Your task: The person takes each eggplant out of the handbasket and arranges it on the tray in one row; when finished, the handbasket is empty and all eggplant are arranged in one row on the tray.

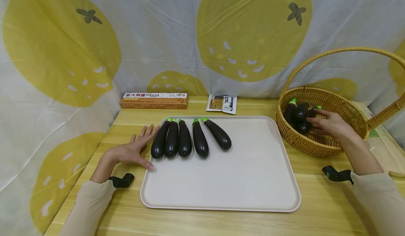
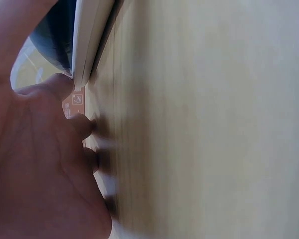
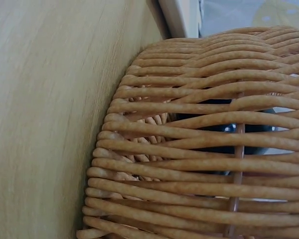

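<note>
Several dark purple eggplants (image 1: 185, 141) with green stems lie in a row on the left part of a pale tray (image 1: 246, 179). My left hand (image 1: 134, 150) rests at the tray's left edge with its fingers spread, its thumb over the rim, beside the outermost eggplant. On the right, my right hand (image 1: 330, 125) reaches into a wicker basket (image 1: 316, 146), its fingertips at the eggplants (image 1: 300, 113) inside. Whether it grips one is unclear; in the right wrist view the basket's weave (image 3: 199, 164) hides the fingers.
Behind the tray stand a pasta box (image 1: 154, 101) and a small printed packet (image 1: 222, 104). The basket's tall handle (image 1: 345, 49) arches above its rim. A lemon-patterned cloth (image 1: 158, 35) hangs behind the wooden table (image 1: 126, 215).
</note>
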`<state>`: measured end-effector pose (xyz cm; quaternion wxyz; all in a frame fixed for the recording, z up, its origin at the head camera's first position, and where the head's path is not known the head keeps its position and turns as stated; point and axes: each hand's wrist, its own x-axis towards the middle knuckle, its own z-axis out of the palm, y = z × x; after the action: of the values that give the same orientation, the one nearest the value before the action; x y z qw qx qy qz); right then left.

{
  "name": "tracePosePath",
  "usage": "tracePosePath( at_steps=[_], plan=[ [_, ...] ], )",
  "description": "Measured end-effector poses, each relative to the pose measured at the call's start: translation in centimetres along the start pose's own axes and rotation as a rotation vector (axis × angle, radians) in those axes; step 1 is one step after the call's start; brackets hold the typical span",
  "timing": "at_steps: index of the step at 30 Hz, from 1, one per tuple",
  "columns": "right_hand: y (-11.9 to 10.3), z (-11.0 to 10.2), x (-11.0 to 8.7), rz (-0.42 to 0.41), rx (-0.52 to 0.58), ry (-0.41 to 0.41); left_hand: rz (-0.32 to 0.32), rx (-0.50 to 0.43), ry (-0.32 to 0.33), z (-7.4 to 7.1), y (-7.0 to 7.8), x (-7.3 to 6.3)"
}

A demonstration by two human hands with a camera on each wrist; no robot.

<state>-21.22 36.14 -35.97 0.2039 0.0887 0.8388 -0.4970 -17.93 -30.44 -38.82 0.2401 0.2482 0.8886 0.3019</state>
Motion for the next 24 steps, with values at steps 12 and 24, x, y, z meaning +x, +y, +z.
tracePosePath(
  at_steps=[12, 24],
  plan=[
    [-0.43, 0.25, 0.32, 0.003, 0.007, 0.007, -0.012, -0.004, -0.002, 0.09, -0.12, -0.02],
    [-0.69, 0.67, 0.62, -0.011, -0.024, 0.056, -0.012, -0.003, 0.0, 0.05, -0.2, 0.03]
  ],
)
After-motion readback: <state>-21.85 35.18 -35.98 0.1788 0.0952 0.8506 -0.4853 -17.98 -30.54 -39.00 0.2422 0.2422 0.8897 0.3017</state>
